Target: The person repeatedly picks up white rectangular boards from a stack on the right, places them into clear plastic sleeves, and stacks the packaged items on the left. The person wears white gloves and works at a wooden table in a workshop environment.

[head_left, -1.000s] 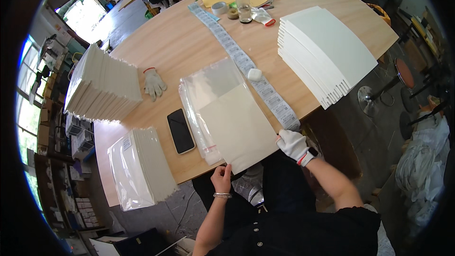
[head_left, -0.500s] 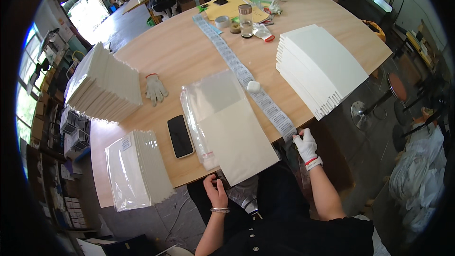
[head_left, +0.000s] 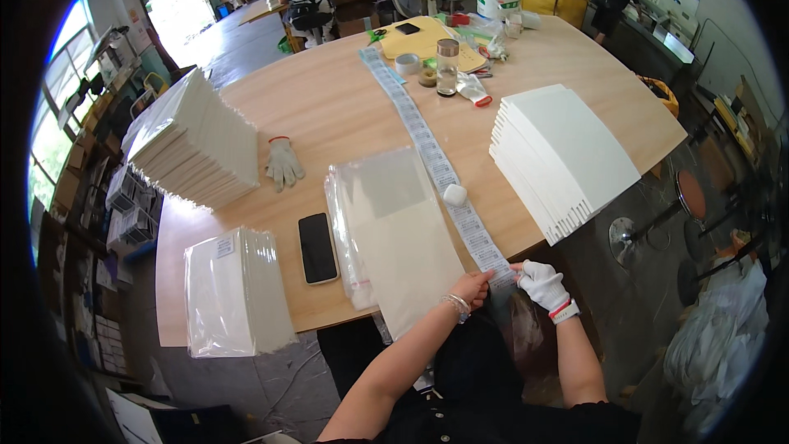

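A long strip of printed labels (head_left: pixel 427 148) runs down the table to its near edge. My bare left hand (head_left: pixel 471 289), with bracelets at the wrist, pinches the left side of the strip's near end. On the right side of that end, my right hand (head_left: pixel 542 284), in a white glove with bare fingertips, closes its fingers on the strip. A small white rounded case (head_left: pixel 454 195) lies on the strip. Left of it is a white board in a clear plastic bag (head_left: pixel 407 255), partly under my left forearm, on a pile of clear bags (head_left: pixel 345 238).
A black phone (head_left: pixel 318 248) lies beside the bags. Wrapped boards (head_left: pixel 238 292) and a taller stack (head_left: pixel 197 144) stand left, near a glove (head_left: pixel 283 163). White boards (head_left: pixel 567 156) are stacked right. Tape (head_left: pixel 407 63) and a glass bottle (head_left: pixel 446 67) stand farther back.
My left hand has moved right from the table edge and taken hold of the label strip's end. My right hand stays at the strip. The view has tilted up slightly.
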The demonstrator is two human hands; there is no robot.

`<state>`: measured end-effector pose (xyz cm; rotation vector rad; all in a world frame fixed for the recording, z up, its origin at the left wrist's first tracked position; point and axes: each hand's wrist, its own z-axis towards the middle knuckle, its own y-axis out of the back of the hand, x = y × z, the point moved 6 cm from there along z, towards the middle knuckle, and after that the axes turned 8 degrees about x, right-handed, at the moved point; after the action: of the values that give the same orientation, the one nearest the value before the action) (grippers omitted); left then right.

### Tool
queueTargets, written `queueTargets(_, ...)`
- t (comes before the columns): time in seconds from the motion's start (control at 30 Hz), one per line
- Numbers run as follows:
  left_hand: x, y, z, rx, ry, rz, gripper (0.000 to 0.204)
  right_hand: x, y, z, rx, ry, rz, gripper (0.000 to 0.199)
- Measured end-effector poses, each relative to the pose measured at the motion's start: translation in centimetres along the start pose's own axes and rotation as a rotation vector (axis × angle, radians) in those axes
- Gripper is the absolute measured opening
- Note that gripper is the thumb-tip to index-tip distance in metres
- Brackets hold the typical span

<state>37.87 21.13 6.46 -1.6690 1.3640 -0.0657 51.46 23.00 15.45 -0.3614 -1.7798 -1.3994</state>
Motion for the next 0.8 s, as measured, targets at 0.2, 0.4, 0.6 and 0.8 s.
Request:
queueTargets(0.2, 0.2, -0.2, 0.2, -0.065, -0.005, 0.050, 0.028, 2.5, 1.2, -2.4, -0.308, 0.262, -0.027, 0.011)
queueTargets(0.4, -0.2, 0.2, -1.0, -0.077, -0.109, 0.225, 0.016, 5.9, 2.0, 0.6, -0.384, 0.065, 0.351, 0.009)
queueTargets(0.6, -0.8, 4.3, -11.6, -0.335, -0.733, 0.716, 0.033, 5.9, -4.8, 14.1, -0.120, -0.091, 0.216, 0.013)
queueTargets(0.8, 3.7, 12.7, -20.3, -0.731, -0.906, 0.415, 0.024, 5.7, -8.4, 18.9, -0.037, -0.089, 0.064, 0.012)
